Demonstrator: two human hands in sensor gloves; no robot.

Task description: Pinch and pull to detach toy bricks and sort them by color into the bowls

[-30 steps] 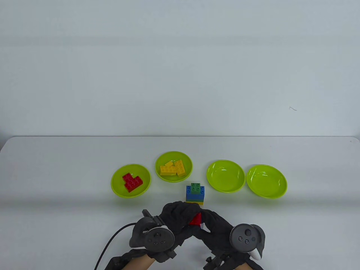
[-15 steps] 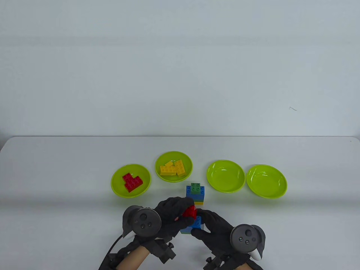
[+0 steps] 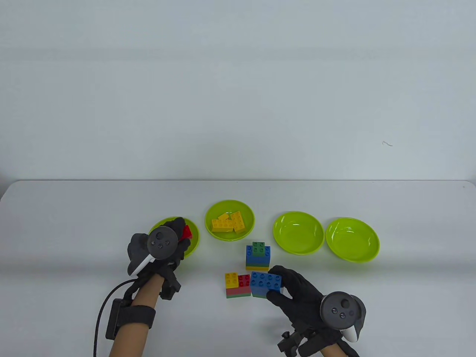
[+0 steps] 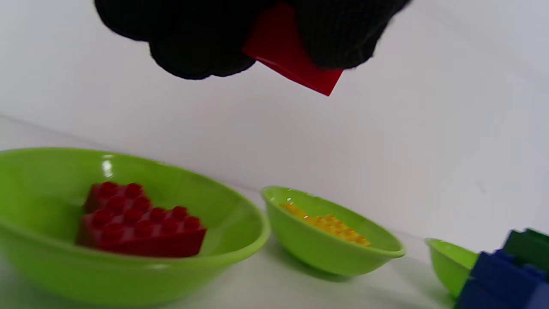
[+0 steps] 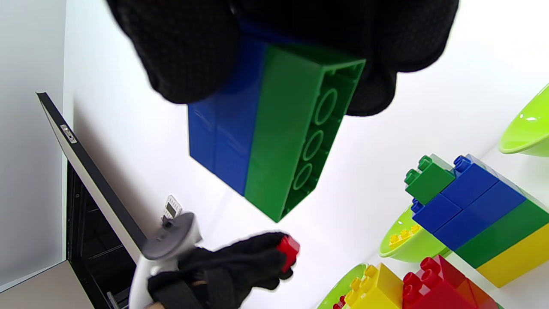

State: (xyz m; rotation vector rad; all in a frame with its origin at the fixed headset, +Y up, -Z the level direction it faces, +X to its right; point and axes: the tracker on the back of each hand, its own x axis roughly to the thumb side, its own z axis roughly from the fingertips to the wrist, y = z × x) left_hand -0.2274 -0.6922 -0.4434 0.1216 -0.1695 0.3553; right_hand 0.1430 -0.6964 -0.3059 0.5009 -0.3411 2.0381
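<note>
My left hand (image 3: pixel 181 231) hovers over the left bowl (image 3: pixel 194 245) and pinches a red brick (image 3: pixel 187 232). In the left wrist view that red brick (image 4: pixel 296 64) hangs between my fingers (image 4: pixel 193 43) above the bowl (image 4: pixel 128 283), which holds joined red bricks (image 4: pixel 137 223). My right hand (image 3: pixel 276 283) pinches a blue brick joined to a green one (image 5: pixel 274 128) just above the table front. Beside it lies a yellow, red and green cluster (image 3: pixel 238 285). A green, blue and yellow stack (image 3: pixel 257 256) stands behind.
A second bowl (image 3: pixel 248 223) holds yellow bricks. Two empty green bowls (image 3: pixel 298 232) (image 3: pixel 352 239) sit to the right of the stack. A cable trails from my left wrist to the front edge.
The hands pulled apart. My left hand carried the red brick left to above the red bowl. My right hand shifted right with the blue-green piece, uncovering a cluster on the table.
</note>
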